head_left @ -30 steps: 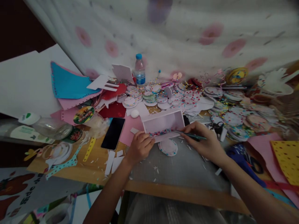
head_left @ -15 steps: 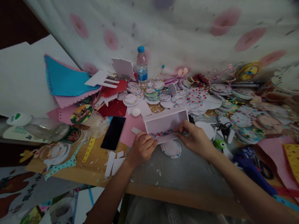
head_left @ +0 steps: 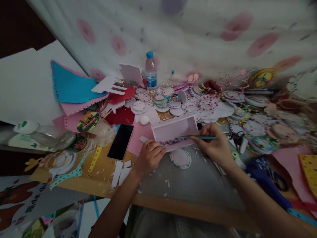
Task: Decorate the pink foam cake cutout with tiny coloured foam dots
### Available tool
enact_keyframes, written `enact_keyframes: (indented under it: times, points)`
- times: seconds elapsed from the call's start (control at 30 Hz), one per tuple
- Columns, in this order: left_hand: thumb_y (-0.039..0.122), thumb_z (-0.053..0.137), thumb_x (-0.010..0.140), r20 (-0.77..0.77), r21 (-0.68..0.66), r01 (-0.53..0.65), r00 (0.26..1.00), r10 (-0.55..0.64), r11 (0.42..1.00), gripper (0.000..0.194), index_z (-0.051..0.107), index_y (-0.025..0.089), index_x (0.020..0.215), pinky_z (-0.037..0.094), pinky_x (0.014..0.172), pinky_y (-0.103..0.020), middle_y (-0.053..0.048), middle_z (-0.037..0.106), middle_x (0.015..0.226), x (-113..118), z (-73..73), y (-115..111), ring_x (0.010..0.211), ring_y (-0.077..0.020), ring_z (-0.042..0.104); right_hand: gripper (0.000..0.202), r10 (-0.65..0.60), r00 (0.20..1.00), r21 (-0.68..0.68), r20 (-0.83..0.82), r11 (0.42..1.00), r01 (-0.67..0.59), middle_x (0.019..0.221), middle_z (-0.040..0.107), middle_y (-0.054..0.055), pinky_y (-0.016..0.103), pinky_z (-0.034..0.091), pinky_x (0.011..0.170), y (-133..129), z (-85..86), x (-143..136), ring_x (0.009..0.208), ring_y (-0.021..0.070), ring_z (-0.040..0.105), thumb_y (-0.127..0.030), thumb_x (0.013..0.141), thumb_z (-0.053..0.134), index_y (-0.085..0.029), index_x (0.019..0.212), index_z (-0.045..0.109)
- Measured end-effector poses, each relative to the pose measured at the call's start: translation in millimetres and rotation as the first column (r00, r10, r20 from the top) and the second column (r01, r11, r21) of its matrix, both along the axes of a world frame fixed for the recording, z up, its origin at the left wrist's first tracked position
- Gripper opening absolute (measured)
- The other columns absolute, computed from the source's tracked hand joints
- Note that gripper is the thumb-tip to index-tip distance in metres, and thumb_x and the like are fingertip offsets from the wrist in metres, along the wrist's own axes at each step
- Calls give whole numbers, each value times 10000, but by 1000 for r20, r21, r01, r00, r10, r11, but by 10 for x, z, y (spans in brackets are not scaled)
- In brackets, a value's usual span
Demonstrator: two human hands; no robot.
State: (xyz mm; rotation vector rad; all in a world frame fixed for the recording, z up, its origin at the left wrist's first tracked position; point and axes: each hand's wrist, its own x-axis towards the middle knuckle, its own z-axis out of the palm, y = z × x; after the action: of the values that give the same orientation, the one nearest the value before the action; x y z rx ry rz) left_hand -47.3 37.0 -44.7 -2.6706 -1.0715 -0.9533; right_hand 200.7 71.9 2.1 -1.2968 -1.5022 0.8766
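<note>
My left hand (head_left: 151, 156) is closed on the near left corner of a shallow white box (head_left: 170, 127), which is tilted with its inside toward me. Small red, blue and white bits (head_left: 170, 141) lie along the box's lower side. In my right hand (head_left: 214, 143) is a slim dark-green pointed tool (head_left: 206, 137), pinched between thumb and fingers. Its thin tip reaches into the box above the bits; whether it touches any cannot be made out. Just below the box, a white disc (head_left: 180, 158) with coloured dots round its rim lies on the grey mat (head_left: 198, 180).
A phone (head_left: 120, 142), a white egg-shaped piece (head_left: 144, 120) and paper scraps (head_left: 117, 174) lie left of the box. Behind stand a water bottle (head_left: 151, 71) and piles of decorated discs (head_left: 141, 106). A blue glue gun (head_left: 267, 180) lies at the right.
The slim green tool now shows plainly in my right hand, which has shifted right and turned. The bits in the box look more spread out. My left hand stays on the box.
</note>
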Motion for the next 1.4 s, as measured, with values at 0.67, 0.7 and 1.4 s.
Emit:
enact_keyframes:
  times: [0.67, 0.7, 1.4]
  points:
    - [182, 598, 874, 597, -666, 249, 743, 302, 703, 147, 675, 183, 999, 513, 787, -287, -47, 660, 908, 427, 753, -729, 849, -157, 622, 402, -35, 927, -137, -373, 990, -18, 784, 751, 11, 275, 486, 480, -1088, 308, -133, 681, 207, 706, -240, 741, 768, -269, 738, 366]
    - [177, 603, 869, 615, -674, 266, 719, 323, 689, 135, 682, 182, 978, 514, 773, -281, -44, 664, 891, 443, 749, -771, 832, -153, 622, 402, -36, 924, -149, -380, 989, -23, 779, 750, 15, 284, 495, 495, -1111, 291, -146, 682, 209, 706, -242, 741, 767, -269, 734, 366]
    - [204, 599, 855, 633, -753, 306, 579, 514, 583, 123, 696, 177, 786, 530, 665, -249, -28, 679, 756, 460, 573, -923, 731, -144, 642, 358, -57, 862, -262, -503, 961, -89, 796, 736, 1, 311, 536, 580, -1306, 20, -156, 724, 210, 708, -269, 771, 742, -270, 782, 384]
